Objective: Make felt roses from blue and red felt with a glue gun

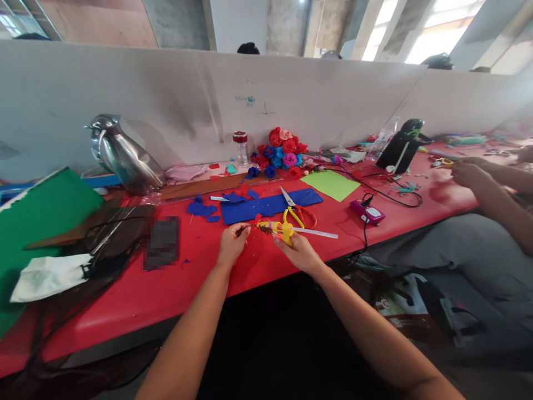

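Note:
My right hand (pixel 296 249) is closed around a yellow glue gun (pixel 278 228) with a white glue stick (pixel 316 233) sticking out of its back toward the right. The gun's nozzle points left at a small red piece pinched in my left hand (pixel 232 243). Both hands hover over the red table (pixel 175 289) near its front edge. Just behind them lie a blue felt strip (pixel 266 205) and scissors (pixel 296 210) with yellow and red handles.
A pile of felt flowers (pixel 281 151) and a small jar (pixel 240 147) stand by the white partition. A silver jug (pixel 125 155), green sheets (pixel 41 211), a light-green sheet (pixel 331 184), a pink device (pixel 367 211) with a black cable, and another person's hands (pixel 468 169) at right.

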`<state>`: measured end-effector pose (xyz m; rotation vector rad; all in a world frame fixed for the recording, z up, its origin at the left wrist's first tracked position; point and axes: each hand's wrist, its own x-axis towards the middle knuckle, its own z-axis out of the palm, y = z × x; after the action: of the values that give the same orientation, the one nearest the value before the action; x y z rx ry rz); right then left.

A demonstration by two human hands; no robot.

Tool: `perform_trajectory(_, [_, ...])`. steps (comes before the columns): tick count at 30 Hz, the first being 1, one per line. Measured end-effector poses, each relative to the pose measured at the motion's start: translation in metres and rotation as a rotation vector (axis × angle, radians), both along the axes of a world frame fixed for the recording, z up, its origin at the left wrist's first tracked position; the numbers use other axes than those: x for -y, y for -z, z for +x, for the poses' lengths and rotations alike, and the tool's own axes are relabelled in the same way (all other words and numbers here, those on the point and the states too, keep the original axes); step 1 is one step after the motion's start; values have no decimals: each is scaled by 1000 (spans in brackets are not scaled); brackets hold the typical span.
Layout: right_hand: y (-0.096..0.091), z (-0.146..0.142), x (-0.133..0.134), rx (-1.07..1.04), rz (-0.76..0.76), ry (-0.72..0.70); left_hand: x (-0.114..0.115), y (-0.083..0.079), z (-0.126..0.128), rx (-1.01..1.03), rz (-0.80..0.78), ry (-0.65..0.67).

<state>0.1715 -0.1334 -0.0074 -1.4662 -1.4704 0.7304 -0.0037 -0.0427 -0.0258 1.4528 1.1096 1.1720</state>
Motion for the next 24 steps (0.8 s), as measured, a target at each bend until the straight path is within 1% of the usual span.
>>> perform_trajectory(6, [1, -3, -4, 101, -16, 32, 0, 0, 0, -18, -8, 1])
perform_trajectory(15, [4, 0, -3, 131, -30, 49, 0, 0, -1, -46, -14, 2])
perform_trajectory(24, [-2, -1, -2, 153, -64, 73, 1, -2, -1, -39, -9, -10])
